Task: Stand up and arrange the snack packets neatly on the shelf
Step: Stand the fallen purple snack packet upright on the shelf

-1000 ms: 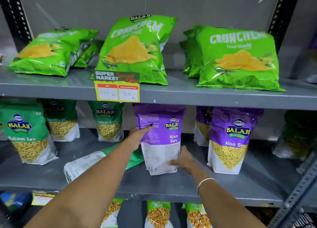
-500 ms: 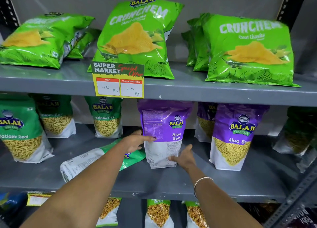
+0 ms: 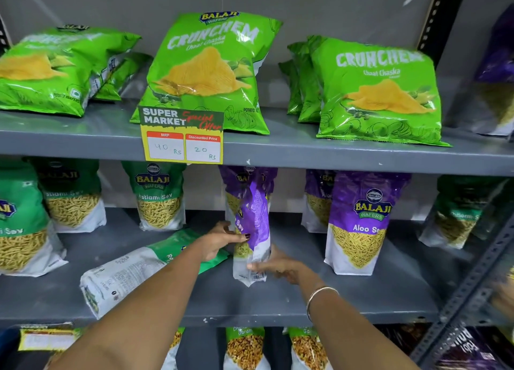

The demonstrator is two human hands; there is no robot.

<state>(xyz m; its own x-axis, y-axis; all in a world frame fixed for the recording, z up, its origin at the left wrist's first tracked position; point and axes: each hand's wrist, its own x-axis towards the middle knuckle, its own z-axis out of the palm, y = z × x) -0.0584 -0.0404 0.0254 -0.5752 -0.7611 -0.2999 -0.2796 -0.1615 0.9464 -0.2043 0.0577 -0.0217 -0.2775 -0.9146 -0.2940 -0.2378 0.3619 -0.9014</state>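
Step in hand: squaring up a purple Aloo Sev pouch (image 3: 251,227) on the middle shelf (image 3: 361,297). Pouch is upright but turned edge-on to the aisle, back panel and barcode showing, front face pointing left. It stands centre of the shelf, in front of another purple pouch (image 3: 236,186) at the back.

Left hand (image 3: 219,237) pinches the pouch's left edge about mid-height, fingertips on the film. Right hand (image 3: 278,266) cups the base from the right, fingers curled round the bottom corner.

Right of it, a front-facing Aloo Sev pack (image 3: 361,225) stands properly; that's the reference. Near left, a green Ratlami Sev pouch (image 3: 133,275) lies flat on its face, just beside the left wrist, maybe under it.

Next move, my read: twist the pouch until the label faces out, seat the gusset flat, line it up with its neighbour. Then stand the fallen green one. Risk: a narrow base tips easily if let go crooked.
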